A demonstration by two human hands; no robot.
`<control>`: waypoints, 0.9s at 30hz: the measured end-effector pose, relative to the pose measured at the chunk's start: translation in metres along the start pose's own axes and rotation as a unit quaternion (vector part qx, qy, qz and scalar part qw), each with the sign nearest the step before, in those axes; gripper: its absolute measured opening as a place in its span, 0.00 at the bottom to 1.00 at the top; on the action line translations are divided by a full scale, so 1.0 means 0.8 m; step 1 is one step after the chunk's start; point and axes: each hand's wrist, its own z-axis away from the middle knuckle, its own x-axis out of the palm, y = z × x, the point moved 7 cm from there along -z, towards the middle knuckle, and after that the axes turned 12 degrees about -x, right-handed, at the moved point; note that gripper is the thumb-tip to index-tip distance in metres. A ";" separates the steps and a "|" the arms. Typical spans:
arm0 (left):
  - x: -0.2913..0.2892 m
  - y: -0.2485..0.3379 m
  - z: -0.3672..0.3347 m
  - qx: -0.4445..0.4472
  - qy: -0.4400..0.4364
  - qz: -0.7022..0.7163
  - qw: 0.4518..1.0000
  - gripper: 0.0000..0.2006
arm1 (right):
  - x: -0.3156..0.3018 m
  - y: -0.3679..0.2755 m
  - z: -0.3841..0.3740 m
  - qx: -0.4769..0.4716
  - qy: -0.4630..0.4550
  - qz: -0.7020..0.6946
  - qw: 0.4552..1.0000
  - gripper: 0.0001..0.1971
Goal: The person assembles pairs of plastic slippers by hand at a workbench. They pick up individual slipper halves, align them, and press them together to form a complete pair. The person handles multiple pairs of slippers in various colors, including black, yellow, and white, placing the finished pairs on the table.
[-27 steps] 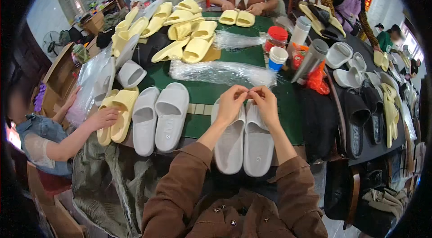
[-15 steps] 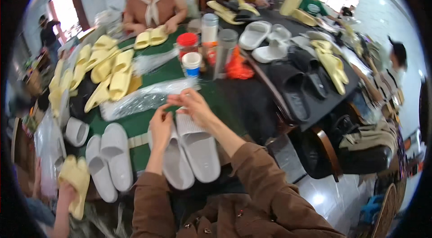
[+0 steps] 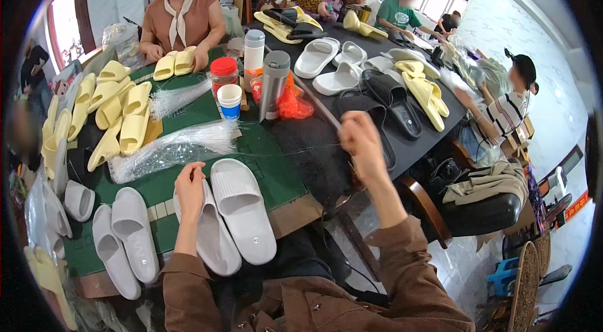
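My right hand (image 3: 364,143) is raised over the dark right side of the table, its fingers closed on a thin strand (image 3: 295,152). The strand runs left toward a bundle of clear plastic strands (image 3: 173,148) in a plastic sleeve; its far end is hard to make out. My left hand (image 3: 190,189) is above the left slipper of a grey pair, fingers bent and pressed together; what they hold, if anything, is hidden. That slipper (image 3: 217,241) is partly covered by the hand. Its mate (image 3: 244,206) lies beside it, toe strap facing away from me.
Another grey pair (image 3: 129,238) lies left on the green mat (image 3: 270,175). Yellow slippers (image 3: 119,106) are piled at far left. A paper cup (image 3: 229,103), red-lidded jar (image 3: 223,71) and grey tumbler (image 3: 274,84) stand mid-table. Black slippers (image 3: 392,103) lie right. Several people work around.
My right hand has moved right, away from my left, drawing the thin strand out between. The left hand stays by the grey slippers. The view has shifted.
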 end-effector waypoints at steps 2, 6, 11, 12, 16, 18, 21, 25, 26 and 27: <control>-0.002 -0.002 -0.001 0.016 0.007 0.009 1.000 0.09 | -0.069 -0.017 -0.008 -0.056 0.097 0.142 0.984 0.10; 0.017 0.008 0.000 0.018 -0.004 0.005 1.000 0.08 | -0.205 -0.018 -0.032 -0.099 0.110 0.394 0.907 0.24; 0.006 0.000 0.000 0.007 -0.003 0.008 1.000 0.08 | -0.219 0.022 -0.067 0.015 0.031 0.653 0.757 0.45; 0.005 0.002 0.000 0.008 -0.002 0.008 1.000 0.08 | -0.229 0.037 -0.080 0.012 0.020 0.678 0.735 0.48; 0.007 0.009 0.003 0.013 -0.005 0.017 1.000 0.08 | -0.258 0.069 -0.131 -0.014 0.051 0.700 0.712 0.31; 0.006 0.005 0.001 0.013 -0.003 0.020 1.000 0.08 | -0.260 0.074 -0.139 0.018 0.053 0.713 0.699 0.25; -0.003 -0.004 -0.001 0.009 0.003 0.015 1.000 0.08 | -0.219 0.058 -0.129 -0.055 0.066 0.723 0.685 0.15; 0.007 0.006 0.002 0.009 -0.006 0.018 1.000 0.08 | -0.208 0.036 -0.110 -0.081 -0.040 0.755 0.649 0.08; 0.006 0.006 0.002 0.012 -0.004 0.018 1.000 0.08 | -0.207 0.034 -0.101 -0.049 -0.061 0.750 0.656 0.08; 0.003 0.008 0.003 0.006 -0.001 0.006 1.000 0.08 | -0.197 0.023 -0.089 -0.018 -0.082 0.744 0.663 0.08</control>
